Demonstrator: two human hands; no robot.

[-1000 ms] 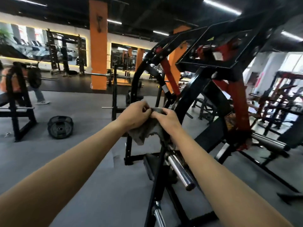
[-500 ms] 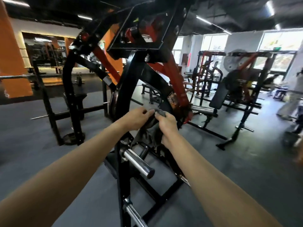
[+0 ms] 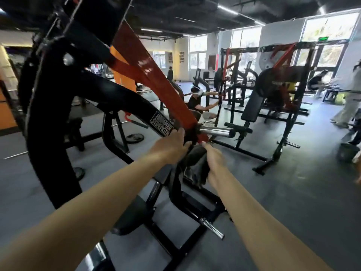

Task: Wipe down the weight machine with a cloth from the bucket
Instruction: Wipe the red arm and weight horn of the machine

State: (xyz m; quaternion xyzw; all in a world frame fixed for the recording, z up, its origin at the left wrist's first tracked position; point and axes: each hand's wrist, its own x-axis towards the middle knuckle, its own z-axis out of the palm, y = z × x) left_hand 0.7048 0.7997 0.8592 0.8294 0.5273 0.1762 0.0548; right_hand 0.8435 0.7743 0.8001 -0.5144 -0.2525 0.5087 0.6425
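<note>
Holds both bare arms out fwd at the machine [image 3: 58, 118]: black frame w/ a red arm [image 3: 140, 61] slanting down from top L to centre. Lays L hand [image 3: 170, 147] on the black frame just below the label [image 3: 161, 123] reading HAMMER STRENGTH; fingers nearly straight & relaxed, tips touching the frame, thumb pointing toward the cloth, gripping nothing as far as can be seen. Grips cloth [image 3: 197, 165] w/ R hand [image 3: 214, 160]: fingers curled over the bunched top, rest of the dark grey cloth hanging loose under the palm, between the two hands & just beside L thumb. Cannot tell whether cloth touches the frame behind it. Just above both hands: chrome peg [image 3: 214, 132], horizontal, sticking out to the R from the red arm's lower end. Lower down, near the floor [image 3: 273, 202]: 2nd peg [image 3: 213, 228] on the base, angled down & R. Plate [image 3: 134, 137] flat on floor beyond the frame, L of the hands. In bkgd: seated person [image 3: 195, 104] w/ white headset just beyond the red arm; bench [image 3: 252, 108], pad tilted, in front of a rack [image 3: 273, 48] w/ red braces; orange pillar [image 3: 122, 79] behind the red arm; windows [image 3: 328, 28] along far wall; 2nd person [image 3: 349, 108] in pale trousers at R edge, blurred. Dark thing [image 3: 348, 153] on floor at far R, too blurred to name.
</note>
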